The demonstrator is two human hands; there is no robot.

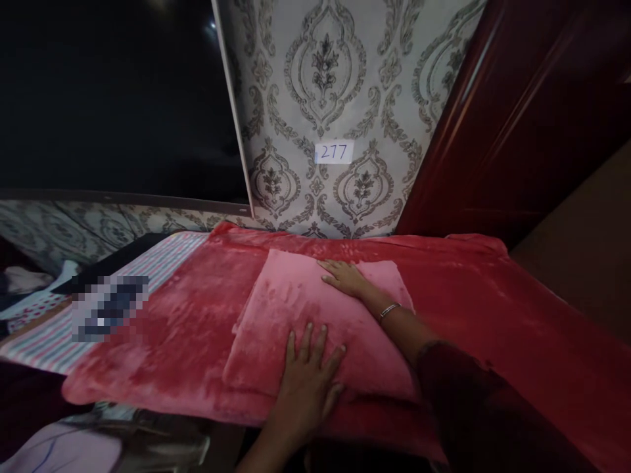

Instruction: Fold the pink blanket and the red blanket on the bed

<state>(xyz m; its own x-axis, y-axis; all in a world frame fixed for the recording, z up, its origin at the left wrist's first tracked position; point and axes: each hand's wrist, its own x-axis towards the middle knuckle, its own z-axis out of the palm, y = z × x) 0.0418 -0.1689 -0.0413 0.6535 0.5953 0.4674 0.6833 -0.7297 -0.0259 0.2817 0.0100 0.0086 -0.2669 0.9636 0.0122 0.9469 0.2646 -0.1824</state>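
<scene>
A folded pink plush cloth (296, 295) lies flat on a larger red plush blanket (187, 335) that covers the table. Near the front edge of the folded cloth, my left hand (310, 368) rests on top with its fingers spread. My right hand (345, 279), with a bracelet at the wrist, lies flat by the far edge of the same cloth. Neither hand grips anything; both palms are down on the fabric.
Left of the blanket is a striped cloth (172, 256) with a blurred-out dark object (113, 305) on it. A large black screen (118, 98) hangs at the upper left. Behind stands a patterned wall with a label reading 277 (334, 152); a dark red door-like panel (493, 125) is at right.
</scene>
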